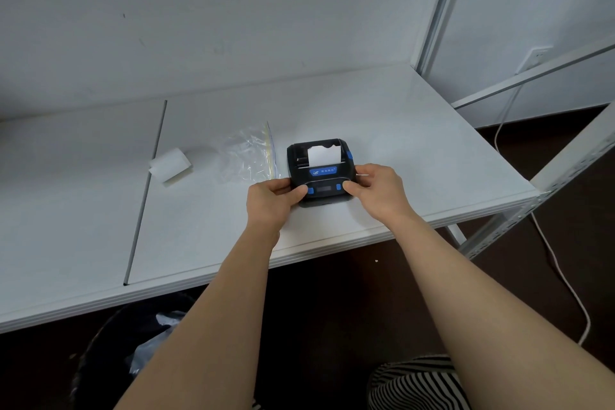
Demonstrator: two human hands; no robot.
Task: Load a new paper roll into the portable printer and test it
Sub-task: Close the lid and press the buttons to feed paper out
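Note:
A black portable printer (320, 170) with blue buttons sits on the white table (416, 156), its lid down. A short strip of white paper (323, 155) sticks up from its slot, with a torn top edge. My left hand (271, 201) grips the printer's near left corner, thumb lying by the left blue button. My right hand (377, 191) grips the near right corner, thumb by the right blue button. A second white paper roll (170, 165) lies on the table to the left, apart from both hands.
An empty clear zip bag (248, 156) lies between the roll and the printer. A seam (146, 190) runs across the table on the left. A white metal rack frame (572, 156) and a white cable (562, 276) are at the right. A bin with a bag (143, 353) stands under the table.

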